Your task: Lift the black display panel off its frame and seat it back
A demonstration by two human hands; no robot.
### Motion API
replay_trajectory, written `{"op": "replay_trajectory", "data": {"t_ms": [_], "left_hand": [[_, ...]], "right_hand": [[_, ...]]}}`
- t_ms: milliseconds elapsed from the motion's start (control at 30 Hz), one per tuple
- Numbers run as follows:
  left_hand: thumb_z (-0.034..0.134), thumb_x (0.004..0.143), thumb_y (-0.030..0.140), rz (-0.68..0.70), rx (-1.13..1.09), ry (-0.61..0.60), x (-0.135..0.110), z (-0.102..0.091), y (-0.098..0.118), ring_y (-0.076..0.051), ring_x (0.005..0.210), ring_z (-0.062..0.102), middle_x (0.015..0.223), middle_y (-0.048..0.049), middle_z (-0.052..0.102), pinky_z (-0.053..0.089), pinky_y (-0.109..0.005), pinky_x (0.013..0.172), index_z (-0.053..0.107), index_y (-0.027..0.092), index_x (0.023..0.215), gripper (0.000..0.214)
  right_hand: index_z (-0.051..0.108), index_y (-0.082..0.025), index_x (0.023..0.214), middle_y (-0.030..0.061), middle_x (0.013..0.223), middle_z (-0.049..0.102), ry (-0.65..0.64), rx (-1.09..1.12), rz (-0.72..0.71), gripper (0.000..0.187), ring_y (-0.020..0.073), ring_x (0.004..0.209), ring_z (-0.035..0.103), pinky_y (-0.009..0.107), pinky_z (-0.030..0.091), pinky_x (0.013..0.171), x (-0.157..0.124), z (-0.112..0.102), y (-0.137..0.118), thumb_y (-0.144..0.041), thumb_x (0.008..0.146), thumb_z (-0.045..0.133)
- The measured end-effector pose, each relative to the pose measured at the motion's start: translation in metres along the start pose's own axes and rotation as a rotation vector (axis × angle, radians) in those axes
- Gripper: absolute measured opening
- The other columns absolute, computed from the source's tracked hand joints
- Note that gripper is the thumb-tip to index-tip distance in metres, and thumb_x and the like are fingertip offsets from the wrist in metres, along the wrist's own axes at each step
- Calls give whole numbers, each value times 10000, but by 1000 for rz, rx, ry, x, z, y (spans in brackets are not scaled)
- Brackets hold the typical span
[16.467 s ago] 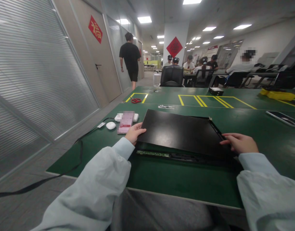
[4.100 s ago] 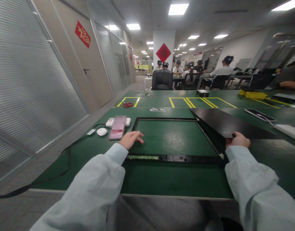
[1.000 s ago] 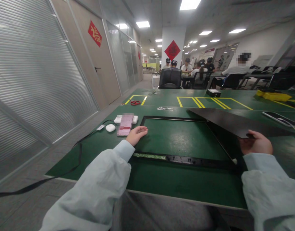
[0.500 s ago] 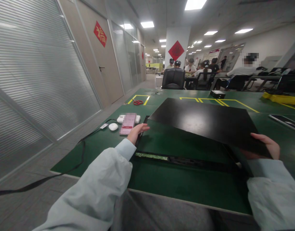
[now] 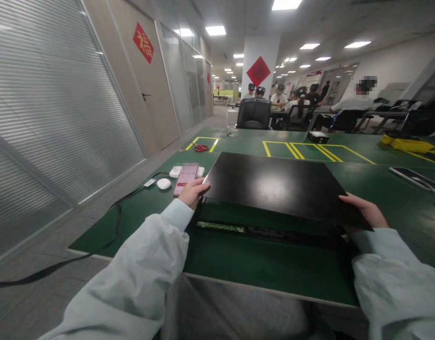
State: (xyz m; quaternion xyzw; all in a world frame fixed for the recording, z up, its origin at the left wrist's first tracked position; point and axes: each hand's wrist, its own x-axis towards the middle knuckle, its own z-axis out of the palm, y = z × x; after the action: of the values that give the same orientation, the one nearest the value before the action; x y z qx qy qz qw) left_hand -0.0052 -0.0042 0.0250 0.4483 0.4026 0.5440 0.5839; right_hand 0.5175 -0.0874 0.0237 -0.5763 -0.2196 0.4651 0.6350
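Observation:
Between my two hands is a thin black rectangular panel (image 5: 267, 186), with a ceiling light reflected in its smooth face. It is raised above the table and tilted. My left hand (image 5: 191, 192) grips its left edge, thumb on top. At the right edge my right hand (image 5: 366, 210) pinches it with the thumb above; the other fingers are mostly hidden beneath. Below the panel lies a black frame (image 5: 288, 236), largely covered, with a strip of green circuit board (image 5: 220, 227) along its near side.
The green table (image 5: 267, 274) bears a phone (image 5: 186, 177) and a white rounded case (image 5: 164, 183) at left, red scissors (image 5: 201, 148) and a small black box (image 5: 318, 137) farther back. Another phone (image 5: 415, 178) and a yellow item (image 5: 406, 143) are at right. People sit beyond a black chair (image 5: 253, 113).
The panel has shifted left and come down nearer the frame. My left hand, earlier beside the frame's left side, now holds the panel's edge. My right hand has moved left with it.

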Motion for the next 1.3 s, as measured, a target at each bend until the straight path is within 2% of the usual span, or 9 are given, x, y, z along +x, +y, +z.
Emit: {"op": "replay_trajectory", "data": {"t_ms": [133,267,400,500,633,767,933,1067,1300], "left_hand": [[1098,501,296,28,-48,2,0,0,2,-388,1049,877,916,-110,907,698,-443,945,891,172,940,501],[1079,546,247,51,-79,22,-1,-2,7,-375,1044,879,938,-91,912,705,-435,939,879,186,944,449],[995,609,180,35,-146,12,-1,-9,15,-314,991,871,965,-74,906,692,-368,871,851,181,978,396],[915,624,134,-1,-210,10,-1,-15,21,-295,941,860,933,-70,886,686,-357,836,824,168,978,367],[844,619,107,-30,-227,-14,-1,-18,22,-334,963,850,905,-71,866,690,-425,873,813,167,974,362],[859,578,88,-56,-200,-59,1,-17,18,-299,877,830,865,-78,853,643,-363,794,815,146,914,344],[896,533,111,-81,-145,-108,5,-19,9,-221,734,771,794,-52,817,603,-316,736,768,150,804,302],[887,505,140,-45,-132,-39,9,-19,0,-191,651,717,728,-27,779,548,-283,648,701,173,751,310],[920,504,145,-21,-125,-63,4,-13,1,-174,647,706,724,-3,783,561,-267,641,676,193,748,349]], "right_hand": [[856,-278,1060,91,1095,901,-184,-60,-86,358,329,1094,871,394,744,857,-4,4,-1,-218,726,742],[836,-236,1139,144,1140,885,-184,13,-153,448,288,1074,856,349,733,844,-5,5,2,-221,711,708],[749,-327,1259,111,1112,877,-196,13,-170,526,303,1092,838,420,732,824,-6,6,5,-260,739,704],[692,-378,1384,83,1099,882,-182,-71,-145,597,300,965,819,406,682,684,-7,6,5,-297,793,697],[633,-339,1491,116,1049,876,-150,-198,-30,666,190,524,516,313,433,419,-8,7,4,-352,831,718],[630,-286,1479,128,987,855,-131,-223,17,634,135,449,294,298,304,366,-10,10,3,-397,859,709],[667,-283,1425,111,938,840,-96,-250,23,560,123,432,286,304,380,382,-10,11,4,-402,880,707],[669,-282,1451,103,923,837,-78,-266,31,553,114,412,309,301,439,397,-10,11,4,-406,912,699],[659,-258,1402,138,934,846,-34,-235,32,471,90,403,313,276,468,413,-14,14,3,-328,937,685]]}}
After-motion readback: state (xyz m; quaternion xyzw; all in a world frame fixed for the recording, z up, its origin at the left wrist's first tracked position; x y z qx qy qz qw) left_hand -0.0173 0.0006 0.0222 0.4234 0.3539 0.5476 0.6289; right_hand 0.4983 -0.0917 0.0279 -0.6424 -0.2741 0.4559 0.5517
